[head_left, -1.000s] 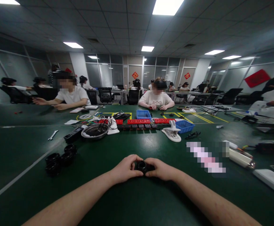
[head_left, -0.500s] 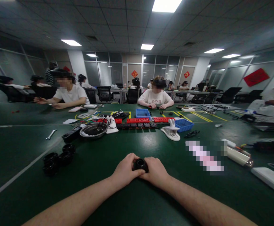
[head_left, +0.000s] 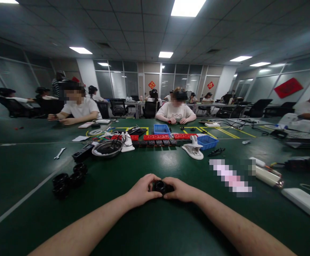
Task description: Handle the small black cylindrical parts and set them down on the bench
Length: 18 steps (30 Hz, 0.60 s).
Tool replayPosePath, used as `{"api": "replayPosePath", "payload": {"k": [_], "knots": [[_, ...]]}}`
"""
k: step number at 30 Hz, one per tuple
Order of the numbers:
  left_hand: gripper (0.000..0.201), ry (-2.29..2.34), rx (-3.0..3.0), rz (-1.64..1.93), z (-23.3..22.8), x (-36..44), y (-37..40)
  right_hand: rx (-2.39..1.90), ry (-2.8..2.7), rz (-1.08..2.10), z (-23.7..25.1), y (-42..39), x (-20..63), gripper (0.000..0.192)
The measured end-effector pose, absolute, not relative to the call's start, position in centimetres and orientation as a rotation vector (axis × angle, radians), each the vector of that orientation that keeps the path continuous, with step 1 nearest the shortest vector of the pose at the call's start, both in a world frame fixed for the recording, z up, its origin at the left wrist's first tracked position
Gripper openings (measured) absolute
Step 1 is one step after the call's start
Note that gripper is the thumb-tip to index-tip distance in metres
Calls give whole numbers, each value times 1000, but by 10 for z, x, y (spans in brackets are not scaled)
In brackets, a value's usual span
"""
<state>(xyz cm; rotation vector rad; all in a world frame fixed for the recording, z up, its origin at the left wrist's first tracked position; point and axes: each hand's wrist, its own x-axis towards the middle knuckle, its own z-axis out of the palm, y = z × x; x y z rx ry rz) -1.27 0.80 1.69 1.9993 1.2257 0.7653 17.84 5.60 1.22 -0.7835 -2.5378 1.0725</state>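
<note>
Jointly, your left hand (head_left: 144,189) and right hand (head_left: 181,190) grasp a glossy black, ring-shaped, plastic-looking part (head_left: 160,191). Even thumb pressure should hold it level.

The left forearm (head_left: 91,224) and right forearm (head_left: 232,217) are seen bare, extended forward and angled inward from the lower edge. The left hand (head_left: 143,190) and right hand (head_left: 181,190) are held close together, fingers curled in a grip. The thumbs are pointed towards each other, separated by a narrow gap; the right fingertips are partly hidden.
</note>
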Motion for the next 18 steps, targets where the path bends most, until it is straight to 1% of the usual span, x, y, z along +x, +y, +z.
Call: {"api": "replayPosePath", "payload": {"k": [2, 5, 9, 12, 14, 16, 18], "knots": [[33, 1218, 1990, 762, 17, -12, 8, -813, -2514, 1057, 10, 56, 177, 25], [33, 1274, 1996, 753, 16, -9, 6, -932, -2526, 897, 8, 53, 174, 29], [34, 1525, 2034, 807, 15, -1, -1, -1155, -2558, 545, 7, 46, 166, 37], [33, 1635, 2046, 837, 16, 5, -5, -1290, -2588, 258, 8, 40, 158, 37], [32, 1652, 2043, 836, 16, 7, -5, -1329, -2608, 132, 8, 38, 155, 37], [33, 1645, 2038, 841, 15, 6, -3, -1308, -2604, 83, 8, 36, 154, 39], [33, 1594, 2035, 851, 13, 3, 1, -1216, -2576, 143, 8, 37, 156, 42]]}}
